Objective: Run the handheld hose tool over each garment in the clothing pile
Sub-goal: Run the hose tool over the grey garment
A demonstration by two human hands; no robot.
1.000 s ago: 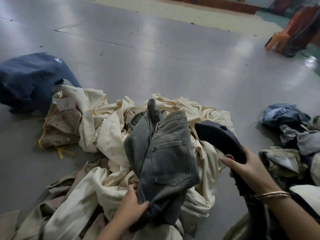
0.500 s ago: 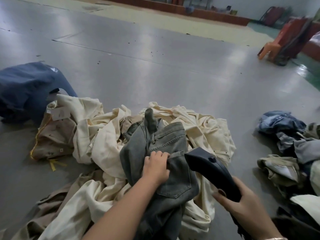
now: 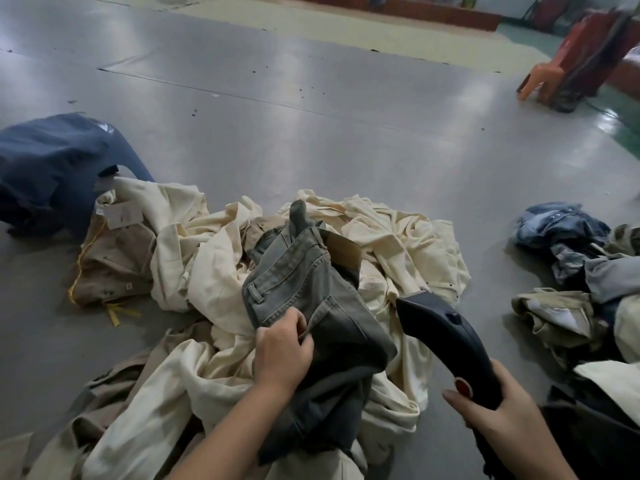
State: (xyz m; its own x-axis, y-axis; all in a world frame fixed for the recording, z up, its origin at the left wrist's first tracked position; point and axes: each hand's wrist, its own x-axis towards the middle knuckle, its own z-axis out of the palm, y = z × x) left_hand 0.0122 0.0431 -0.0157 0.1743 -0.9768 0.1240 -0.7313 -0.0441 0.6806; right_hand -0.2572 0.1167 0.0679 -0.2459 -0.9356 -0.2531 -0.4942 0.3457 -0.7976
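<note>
Grey jeans (image 3: 304, 271) lie on top of a pile of cream garments (image 3: 388, 244) on the floor in front of me. My left hand (image 3: 282, 351) grips the jeans at the waistband, fingers curled into the cloth. My right hand (image 3: 498, 417) holds the handle of the dark handheld hose tool (image 3: 440, 327), thumb beside its red button. The tool's flat head points up and left, just right of the jeans, above the cream cloth. Whether it touches the fabric I cannot tell.
A dark blue garment (image 3: 52, 164) lies at the far left beside tan clothes (image 3: 114, 265) with a paper tag. A second heap of denim and khaki garments (image 3: 568, 271) sits at the right. An orange plastic chair (image 3: 543, 79) stands far right on the grey floor (image 3: 311, 133).
My left hand slid from the jeans' pocket area to the waistband edge and turned the jeans over. The tool moved right and back, away from the jeans.
</note>
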